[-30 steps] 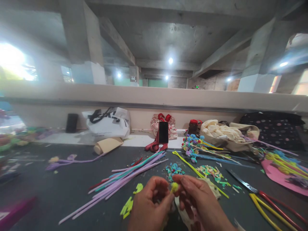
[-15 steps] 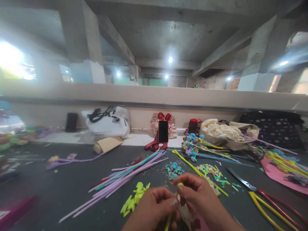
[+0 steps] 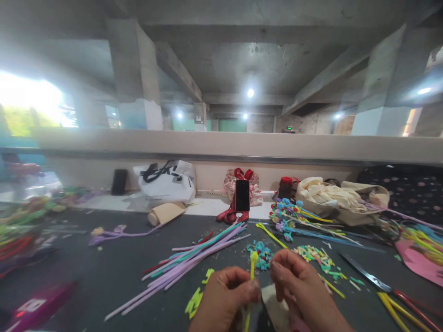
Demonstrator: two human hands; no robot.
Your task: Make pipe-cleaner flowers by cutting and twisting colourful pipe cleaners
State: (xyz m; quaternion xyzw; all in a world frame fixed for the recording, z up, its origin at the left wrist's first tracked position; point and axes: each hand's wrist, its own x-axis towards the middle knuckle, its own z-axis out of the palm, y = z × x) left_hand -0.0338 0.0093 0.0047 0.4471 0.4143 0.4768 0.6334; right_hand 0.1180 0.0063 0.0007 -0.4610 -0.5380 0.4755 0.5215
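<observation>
Near the bottom centre, my left hand [image 3: 228, 295] pinches an upright yellow stem [image 3: 251, 272] between thumb and fingers. The stem has a small round yellow tip [image 3: 254, 256] above the fingertips. Just right of it, my right hand [image 3: 297, 286] is apart from the stem, its thumb and fingertips curled close together; whether something small is between them I cannot make out. Yellow-green short pieces [image 3: 195, 302] lie left of my left hand. Behind both hands sits a pile of blue and red bits [image 3: 260, 253].
Purple and teal stems [image 3: 194, 263] lie at centre left. Large scissors [image 3: 370, 276] rest on the right, near mixed pastel bits [image 3: 316, 256]. Behind stand a phone [image 3: 242, 195], a white bag [image 3: 168, 182], a red-lidded bottle [image 3: 286, 188] and a cloth bag [image 3: 328, 198]. Finished-looking flower stems [image 3: 284, 216] lie in front.
My right hand has moved off the yellow stem to the right, and the round tip now shows. My left hand still holds the stem. The whole view has shifted slightly.
</observation>
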